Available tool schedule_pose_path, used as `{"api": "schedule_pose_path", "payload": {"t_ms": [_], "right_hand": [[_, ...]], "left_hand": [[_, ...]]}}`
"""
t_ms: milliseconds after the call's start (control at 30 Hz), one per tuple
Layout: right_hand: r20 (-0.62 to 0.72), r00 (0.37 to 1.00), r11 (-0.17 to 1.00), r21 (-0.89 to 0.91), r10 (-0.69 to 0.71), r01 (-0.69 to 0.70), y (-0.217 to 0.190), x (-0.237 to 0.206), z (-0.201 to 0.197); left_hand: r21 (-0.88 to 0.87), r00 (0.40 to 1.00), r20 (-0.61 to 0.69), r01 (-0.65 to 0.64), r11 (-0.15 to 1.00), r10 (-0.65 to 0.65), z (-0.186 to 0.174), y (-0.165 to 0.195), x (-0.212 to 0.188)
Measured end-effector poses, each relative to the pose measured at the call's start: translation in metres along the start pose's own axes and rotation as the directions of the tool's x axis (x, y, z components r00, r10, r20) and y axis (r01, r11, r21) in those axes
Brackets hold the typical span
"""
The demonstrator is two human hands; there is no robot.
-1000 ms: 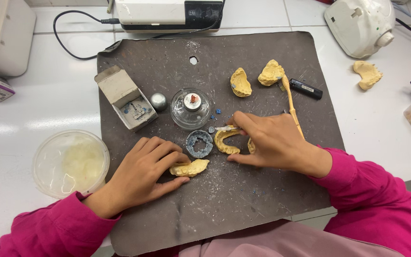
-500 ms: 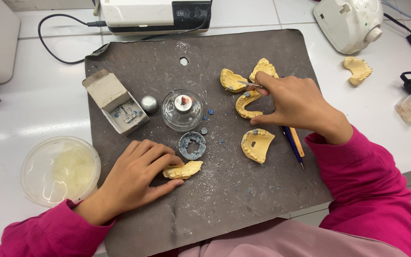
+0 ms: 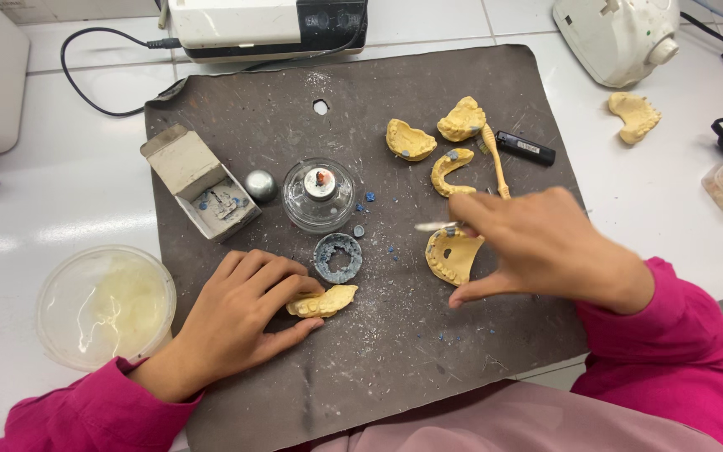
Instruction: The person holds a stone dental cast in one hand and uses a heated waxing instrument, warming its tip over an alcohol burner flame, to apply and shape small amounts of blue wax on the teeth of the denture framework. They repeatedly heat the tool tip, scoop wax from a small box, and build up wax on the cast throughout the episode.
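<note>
White bench, dark mat (image 3: 395,368) dusted with powder. Head view: left hand (image 3: 240,322) rests flat on the mat, fingers loosely closed on a yellow tooth cast (image 3: 324,301) at its fingertips. Right hand (image 3: 546,247) pinches a thin metal tool (image 3: 433,226), its tip pointing left; a second cast (image 3: 449,255) lies just under those fingers. A glass burner (image 3: 320,194) stands beyond both hands.

Dental laboratory workstation. A white counter (image 3: 60,209) carries a scuffed dark work mat (image 3: 395,351) dusted with plaster, several yellow plaster jaw casts (image 3: 410,139), a glass spirit lamp (image 3: 320,194), a lighter (image 3: 525,148), a dish of blue wax (image 3: 337,257) and white bench machines (image 3: 621,33).
</note>
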State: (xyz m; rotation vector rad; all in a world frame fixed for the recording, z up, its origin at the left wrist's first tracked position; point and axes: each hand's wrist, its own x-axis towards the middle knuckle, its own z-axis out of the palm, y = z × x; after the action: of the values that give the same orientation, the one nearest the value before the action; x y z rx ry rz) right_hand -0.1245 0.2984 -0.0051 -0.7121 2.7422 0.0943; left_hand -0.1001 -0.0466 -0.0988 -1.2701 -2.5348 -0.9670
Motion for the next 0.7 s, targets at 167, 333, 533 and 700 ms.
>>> {"api": "schedule_pose_path", "payload": {"t_ms": [167, 333, 533, 700], "right_hand": [[0.040, 0.999, 0.997, -0.064, -0.030, 0.033, -0.016, 0.005, 0.001], [0.020, 1.000, 0.996, -0.083, 0.013, -0.011, -0.009, 0.007, -0.006], [0.002, 0.992, 0.979, -0.161, 0.129, -0.127, 0.014, 0.014, -0.007], [-0.099, 0.986, 0.977, -0.155, 0.131, -0.145, 0.026, 0.020, -0.006]], "left_hand": [[-0.005, 0.999, 0.024, 0.023, 1.000, -0.023, 0.000, 0.001, 0.000], [0.007, 1.000, 0.008, 0.002, 1.000, -0.002, 0.000, 0.001, -0.001], [0.014, 1.000, 0.018, 0.006, 1.000, -0.006, 0.000, 0.002, -0.001], [0.013, 1.000, 0.016, 0.007, 1.000, -0.007, 0.001, 0.003, -0.001]]}}
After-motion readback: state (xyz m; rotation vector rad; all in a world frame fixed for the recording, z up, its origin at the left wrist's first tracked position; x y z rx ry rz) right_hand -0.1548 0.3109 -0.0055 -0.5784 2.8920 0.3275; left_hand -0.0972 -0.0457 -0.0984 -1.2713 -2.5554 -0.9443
